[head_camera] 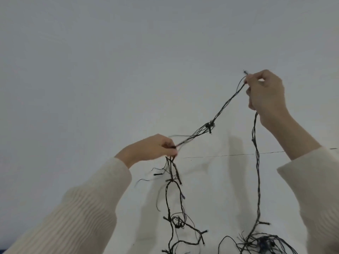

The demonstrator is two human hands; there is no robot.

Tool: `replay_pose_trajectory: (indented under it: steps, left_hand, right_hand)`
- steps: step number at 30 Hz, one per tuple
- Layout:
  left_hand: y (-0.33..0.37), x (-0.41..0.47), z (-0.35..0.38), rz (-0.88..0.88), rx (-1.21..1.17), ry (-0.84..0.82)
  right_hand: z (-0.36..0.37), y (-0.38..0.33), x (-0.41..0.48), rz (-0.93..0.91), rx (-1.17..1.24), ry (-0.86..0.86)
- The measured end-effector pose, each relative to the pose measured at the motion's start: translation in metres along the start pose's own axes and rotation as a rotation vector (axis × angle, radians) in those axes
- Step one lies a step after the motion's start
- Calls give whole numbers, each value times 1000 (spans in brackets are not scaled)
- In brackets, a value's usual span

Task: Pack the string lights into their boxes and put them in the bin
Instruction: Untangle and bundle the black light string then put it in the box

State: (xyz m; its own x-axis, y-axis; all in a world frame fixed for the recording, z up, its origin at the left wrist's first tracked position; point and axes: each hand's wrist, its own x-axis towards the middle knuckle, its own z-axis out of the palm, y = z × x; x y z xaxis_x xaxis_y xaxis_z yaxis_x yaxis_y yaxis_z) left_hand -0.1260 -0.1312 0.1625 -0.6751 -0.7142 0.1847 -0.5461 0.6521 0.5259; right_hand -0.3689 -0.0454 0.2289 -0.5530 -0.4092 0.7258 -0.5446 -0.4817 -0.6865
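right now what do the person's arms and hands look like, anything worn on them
Both arms are in long, loose, cream knit sleeves with fine ribbing: the left sleeve and the right sleeve each end in a wide cuff at the wrist. The left hand and right hand are bare; no gloves, rings or watch show.

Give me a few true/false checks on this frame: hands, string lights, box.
1. Both hands grip the string lights. True: the left hand and the right hand each pinch the wire.
2. The left hand is held higher than the right. False: the right hand is higher.
3. A knot sits on the strand stretched between the hands. True.
4. The lights are packed in a box. False: no box is in view, and the rest hangs down to a tangle.
5. The sleeves are dark. False: they are cream and ribbed.
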Motion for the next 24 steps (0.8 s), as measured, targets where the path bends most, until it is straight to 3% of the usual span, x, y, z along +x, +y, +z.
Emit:
replay_pose_trajectory:
  steps: [2, 4, 5, 6, 9, 12, 14, 16, 19, 24]
  left_hand:
    - [2, -1, -7, 32, -247, 174]
    - [14, -1, -12, 80, -528, 201]
    - [22, 0, -13, 108, -581, 182]
    - [32, 1, -14, 132, -606, 157]
    - [57, 3, -17, 190, -610, 156]
    - [56, 3, -21, 207, -599, 218]
    - [40, -2, -21, 176, -505, 220]
    - [19, -7, -14, 98, -359, 111]
    - [-10, -13, 14, -31, -157, -154]
    - [-38, -13, 35, -97, -284, -190]
  right_hand:
    - [-3, 0, -6, 16, -394, -353]
    - [0, -10, -20, 7, -835, -801]
    - [4, -15, -27, -11, -903, -940]
    - [11, -18, -34, -1, -819, -1015]
    - [35, -21, -57, 134, -262, -1138]
    - [42, -13, -60, 268, 38, -1114]
    - [34, -15, -52, 287, 43, -1050]
    - [27, -17, -41, 316, 41, -914]
    - [19, -17, -26, 425, 323, -655]
    - [19, -13, -26, 431, 524, -406]
